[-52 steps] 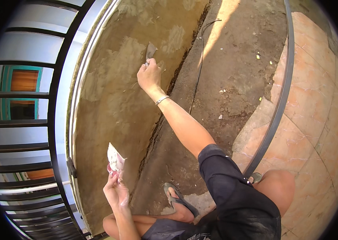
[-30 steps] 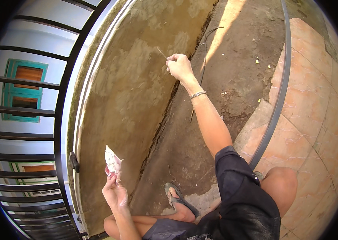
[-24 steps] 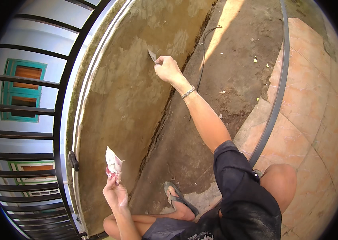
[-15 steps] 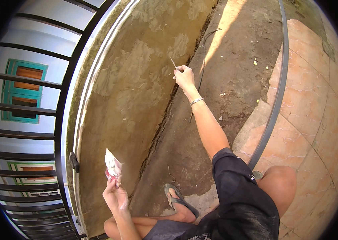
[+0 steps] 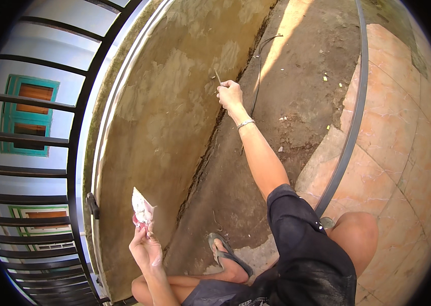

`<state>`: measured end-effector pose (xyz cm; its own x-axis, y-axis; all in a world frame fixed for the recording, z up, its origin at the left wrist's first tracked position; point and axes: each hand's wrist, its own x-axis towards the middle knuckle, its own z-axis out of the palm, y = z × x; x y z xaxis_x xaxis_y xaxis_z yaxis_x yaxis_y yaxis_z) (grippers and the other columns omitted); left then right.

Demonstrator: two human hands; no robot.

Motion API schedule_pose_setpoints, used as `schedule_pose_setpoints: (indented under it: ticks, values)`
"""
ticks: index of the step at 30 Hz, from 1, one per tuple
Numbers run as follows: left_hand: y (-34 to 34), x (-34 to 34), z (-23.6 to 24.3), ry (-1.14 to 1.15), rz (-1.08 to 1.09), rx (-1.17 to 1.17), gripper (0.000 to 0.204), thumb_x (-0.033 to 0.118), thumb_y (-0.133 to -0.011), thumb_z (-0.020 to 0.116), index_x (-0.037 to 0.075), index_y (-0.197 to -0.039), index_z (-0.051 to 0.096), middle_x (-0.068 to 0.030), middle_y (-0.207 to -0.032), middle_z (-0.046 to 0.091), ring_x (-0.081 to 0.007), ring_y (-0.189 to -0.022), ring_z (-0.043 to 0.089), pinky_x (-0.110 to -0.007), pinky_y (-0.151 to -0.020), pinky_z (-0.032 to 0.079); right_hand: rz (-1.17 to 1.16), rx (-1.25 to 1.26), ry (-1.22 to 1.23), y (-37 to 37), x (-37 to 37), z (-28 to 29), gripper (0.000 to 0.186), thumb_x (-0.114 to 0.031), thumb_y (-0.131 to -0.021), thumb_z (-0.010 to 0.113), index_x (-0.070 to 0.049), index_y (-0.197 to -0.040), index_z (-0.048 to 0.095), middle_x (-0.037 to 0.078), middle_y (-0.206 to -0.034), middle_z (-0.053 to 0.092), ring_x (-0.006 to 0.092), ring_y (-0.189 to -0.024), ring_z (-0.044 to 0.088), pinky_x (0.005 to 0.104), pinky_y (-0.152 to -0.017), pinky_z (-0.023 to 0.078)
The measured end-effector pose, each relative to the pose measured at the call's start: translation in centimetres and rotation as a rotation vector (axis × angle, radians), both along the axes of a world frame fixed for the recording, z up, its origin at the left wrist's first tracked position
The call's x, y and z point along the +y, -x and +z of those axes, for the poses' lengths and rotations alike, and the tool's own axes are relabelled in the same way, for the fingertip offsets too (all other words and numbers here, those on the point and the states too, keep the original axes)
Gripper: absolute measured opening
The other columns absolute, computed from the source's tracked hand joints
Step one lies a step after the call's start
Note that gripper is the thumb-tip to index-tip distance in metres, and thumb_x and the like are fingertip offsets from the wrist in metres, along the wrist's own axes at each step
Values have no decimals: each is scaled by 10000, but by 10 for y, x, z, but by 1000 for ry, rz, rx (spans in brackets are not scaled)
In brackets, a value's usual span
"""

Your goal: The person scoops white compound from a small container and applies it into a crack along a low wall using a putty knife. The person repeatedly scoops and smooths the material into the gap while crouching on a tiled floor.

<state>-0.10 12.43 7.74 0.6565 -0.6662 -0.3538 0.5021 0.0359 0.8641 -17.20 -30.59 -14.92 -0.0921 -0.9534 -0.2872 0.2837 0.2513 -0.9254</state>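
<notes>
My left hand (image 5: 147, 248) is closed round the pinkish lower end of a pointed piece smeared with white paste (image 5: 142, 205). Its tip points up, in front of the lower part of a plastered wall (image 5: 149, 137). Stretched far forward, my right hand (image 5: 230, 95) grips a thin flat blade (image 5: 217, 77), seen nearly edge-on. That blade lies close to the wall's surface, above its base; whether it touches cannot be made out. Its grip is hidden in my fingers. White smears mark my left palm, and paler uneven patches cover the upper wall.
Black railings (image 5: 32, 172) stand left of the wall, with a teal-framed window (image 5: 31, 115) beyond. A dark cable (image 5: 260, 66) lies on the bare ground (image 5: 307, 76) along the wall's foot. Right of a grey curved rail (image 5: 356, 112) are orange tiles (image 5: 391, 122). My sandalled foot (image 5: 228, 257) rests below.
My right hand has shifted slightly left and turned a little, carrying the blade with it. The left hand and its paste-smeared piece have barely moved.
</notes>
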Motion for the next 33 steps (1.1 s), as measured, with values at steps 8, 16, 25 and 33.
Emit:
schedule_pose_setpoints:
  ticks: [8,16,25,33]
  values:
    - [-1,-3,1,-10,27,-25,490,-88,-939,481,-110,-1428,463,-185,-1307,655,-252,-1045,711,-252,-755,636,55,-240,60,-4,16,29,174,-84,-961,612,-4,-1116,625,31,-726,631,88,-523,544,253,-432,384]
    - [-3,4,3,13,2,14,484,-97,-932,484,-103,-1416,474,-184,-1296,666,-251,-1025,722,-256,-753,647,220,-176,177,-59,6,82,730,-11,-872,623,203,-1501,321,30,-704,538,138,-551,599,310,-491,556]
    - [-1,4,6,55,-25,25,449,-109,-943,467,-116,-1392,481,-197,-1243,685,-254,-1035,728,-254,-763,660,124,-67,102,12,20,31,540,-43,-921,620,107,-1432,530,68,-892,652,112,-661,582,282,-509,469]
    - [-3,7,5,3,29,-23,492,-87,-939,477,-104,-1431,463,-181,-1317,651,-242,-1040,713,-247,-744,631,401,171,180,19,-3,47,474,-141,-925,613,50,-1358,628,304,-1265,678,405,-1233,649,406,-1086,483]
